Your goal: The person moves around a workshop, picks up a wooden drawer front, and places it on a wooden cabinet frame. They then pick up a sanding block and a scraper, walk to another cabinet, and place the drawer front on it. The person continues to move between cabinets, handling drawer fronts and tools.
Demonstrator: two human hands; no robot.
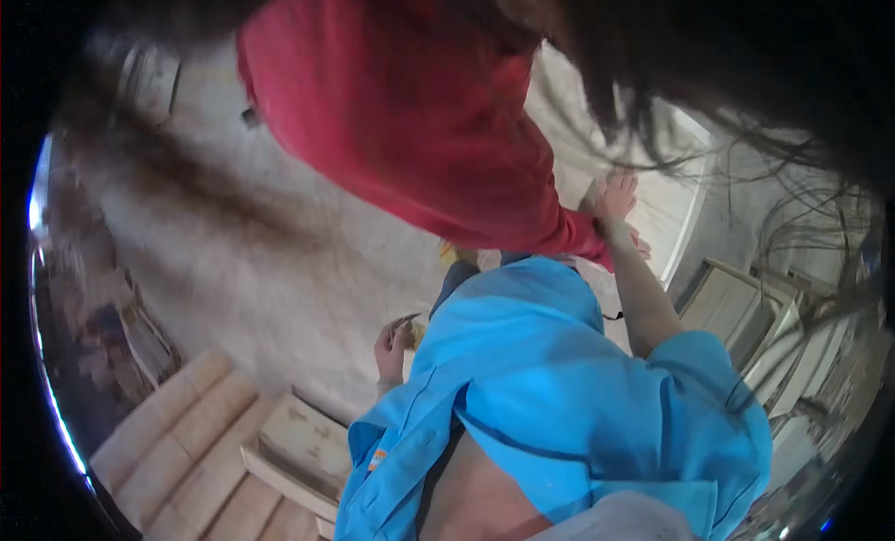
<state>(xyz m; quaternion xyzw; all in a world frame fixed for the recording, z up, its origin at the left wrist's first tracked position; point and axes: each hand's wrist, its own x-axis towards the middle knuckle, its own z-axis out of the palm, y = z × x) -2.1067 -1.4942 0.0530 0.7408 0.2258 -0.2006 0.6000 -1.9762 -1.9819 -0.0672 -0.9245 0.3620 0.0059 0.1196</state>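
Observation:
My left hand (392,347) is low beside my blue shirt, its fingers closed around something with a thin dark tip; the rest of it is too small to make out. My right hand (616,198) lies with fingers stretched out on a pale flat panel (685,163) with a white edge. Just below my right wrist is another person's hand (640,244), coming out of a red sleeve (522,201). That person leans across in front of me, and the red top hides part of the panel.
Dark hair (653,37) covers the top of the view. A stack of pale wooden blocks or boards (182,429) stands at the lower left, beside a shallow wooden tray or frame (303,438). More wooden frames (722,298) are at the right. Dusty floor (308,252) stretches across the left.

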